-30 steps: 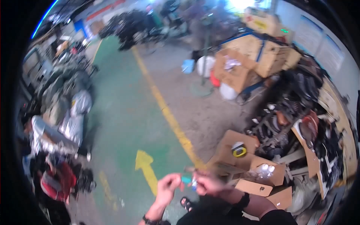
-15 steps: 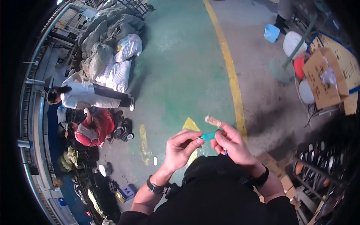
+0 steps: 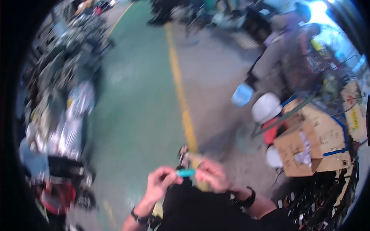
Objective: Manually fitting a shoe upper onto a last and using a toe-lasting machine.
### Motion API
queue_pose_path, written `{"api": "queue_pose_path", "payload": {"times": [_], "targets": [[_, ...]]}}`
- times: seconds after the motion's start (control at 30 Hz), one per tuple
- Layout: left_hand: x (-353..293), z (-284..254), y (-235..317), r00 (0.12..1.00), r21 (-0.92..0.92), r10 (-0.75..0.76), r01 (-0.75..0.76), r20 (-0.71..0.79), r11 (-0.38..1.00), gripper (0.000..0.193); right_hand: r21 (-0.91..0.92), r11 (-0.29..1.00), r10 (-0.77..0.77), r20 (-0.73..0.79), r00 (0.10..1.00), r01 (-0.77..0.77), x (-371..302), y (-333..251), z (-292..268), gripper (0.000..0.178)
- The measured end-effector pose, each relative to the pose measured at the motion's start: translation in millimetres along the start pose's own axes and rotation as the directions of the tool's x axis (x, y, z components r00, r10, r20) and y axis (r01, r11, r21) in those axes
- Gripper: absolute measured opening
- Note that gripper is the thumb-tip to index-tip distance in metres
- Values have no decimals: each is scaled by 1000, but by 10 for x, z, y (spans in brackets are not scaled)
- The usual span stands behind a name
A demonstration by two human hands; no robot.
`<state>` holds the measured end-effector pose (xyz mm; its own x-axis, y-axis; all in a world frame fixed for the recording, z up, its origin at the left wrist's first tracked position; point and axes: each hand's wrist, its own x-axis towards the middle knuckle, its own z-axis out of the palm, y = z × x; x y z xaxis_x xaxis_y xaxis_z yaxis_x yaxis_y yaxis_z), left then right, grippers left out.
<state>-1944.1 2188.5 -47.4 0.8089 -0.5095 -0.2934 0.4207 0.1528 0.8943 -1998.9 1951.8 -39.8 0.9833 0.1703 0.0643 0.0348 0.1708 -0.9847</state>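
Observation:
A small, narrow teal piece (image 3: 186, 173), too blurred to tell its kind, spans the gap between my two hands in front of my body. The thumb and fingers of my left hand (image 3: 160, 181) pinch its left end. My right hand (image 3: 212, 176) grips the other end, its fingers curled in. A pale wrapping shows on a finger of the right hand, which points away from me. Dark bands circle both wrists.
A yellow line (image 3: 178, 81) edges the green floor (image 3: 131, 92). Piled sacks (image 3: 58, 84) lie along the left, with people nearer. On the right are a blue bucket (image 3: 242, 94), a cardboard box (image 3: 297, 148), a rack of shoes (image 3: 308, 204) and a bending person (image 3: 271, 57).
The view has swung up and to the right, bringing in the far right side of the room. Both hands still hold the teal piece between them.

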Motion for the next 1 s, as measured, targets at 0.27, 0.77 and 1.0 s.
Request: {"api": "queue_pose_path", "payload": {"times": [0.27,0.77,1.0], "targets": [[2798,236,1000,967,241,91,-149,236,959,16,20,967,253,-198,947,-254,1963,-427,-1437,54],[7903,1424,2863,967,242,36,-99,252,965,48,72,997,54,-411,910,-27,5596,-877,-5136,52],[10234,1883,3066,889,15,-49,47,455,999,45,68,997,10,-540,842,32,6828,-1040,-6772,56]]}}
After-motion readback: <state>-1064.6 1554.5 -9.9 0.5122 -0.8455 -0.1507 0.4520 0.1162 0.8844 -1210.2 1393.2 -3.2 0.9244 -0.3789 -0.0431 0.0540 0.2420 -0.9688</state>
